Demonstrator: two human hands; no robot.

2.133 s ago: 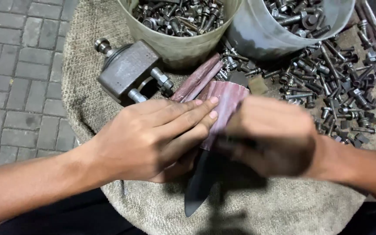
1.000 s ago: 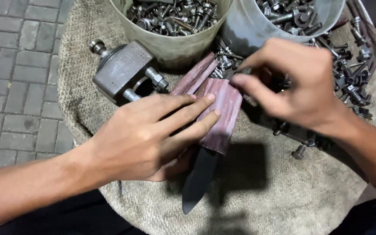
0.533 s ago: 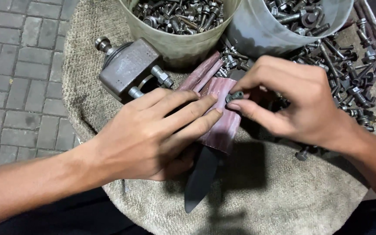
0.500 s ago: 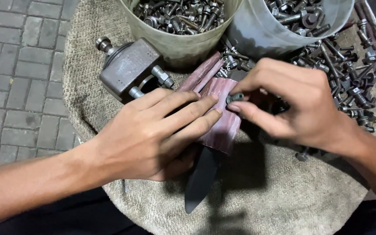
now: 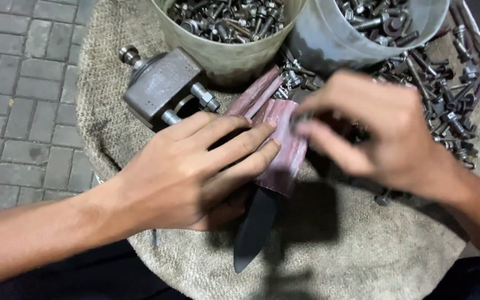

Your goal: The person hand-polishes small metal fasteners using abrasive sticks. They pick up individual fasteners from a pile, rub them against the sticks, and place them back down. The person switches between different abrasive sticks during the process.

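Note:
My left hand [image 5: 195, 166] lies flat on a pink-brown ribbed sleeve [image 5: 284, 150] wrapped around the handle of a dark knife, fingers pressing it down. The black blade [image 5: 254, 228] sticks out toward me over the burlap. My right hand [image 5: 379, 133] is blurred, hovering at the sleeve's right edge with fingertips pinched together on something small and dark; what it is cannot be made out. A second ribbed strip [image 5: 254, 91] juts out beyond the left fingers.
A burlap sack [image 5: 334, 250] covers the work surface. A grey metal block with bolts [image 5: 159, 86] sits at the back left. Two buckets of screws and bolts [image 5: 226, 28] [image 5: 373, 25] stand behind. Loose bolts [image 5: 440, 94] litter the right side. Paving bricks [image 5: 23, 83] lie to the left.
My right hand came back from the bolt pile to the sleeve's right edge and is moving fast. My left hand has stayed pressed on the sleeve.

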